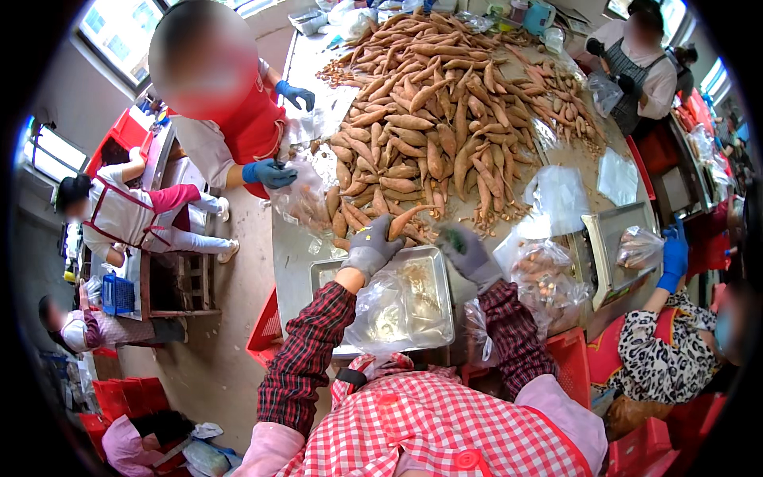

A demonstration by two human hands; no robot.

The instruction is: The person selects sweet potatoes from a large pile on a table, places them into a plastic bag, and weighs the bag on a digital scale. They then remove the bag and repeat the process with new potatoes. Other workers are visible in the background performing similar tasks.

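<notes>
My left hand [374, 241], in a grey work glove, grips a sweet potato [408, 220] whose thin end points right, at the near edge of a large heap of sweet potatoes [435, 119]. To its right is my right hand [468, 253], gloved in grey with a dark green patch near the fingers. It is blurred, and whether it holds a small tool cannot be told. Below and between both hands lies a metal tray [442, 298] with a clear plastic bag [381, 310] in it. Small cut ends and scraps lie on the table near the heap.
Filled plastic bags [542, 271] lie at the right, beside a scale [620, 244] bearing another bag [639, 247]. A co-worker in blue gloves [271, 173] stands at the left; another's blue glove [674, 256] is near the scale. Red crates [569, 358] stand below the table edge.
</notes>
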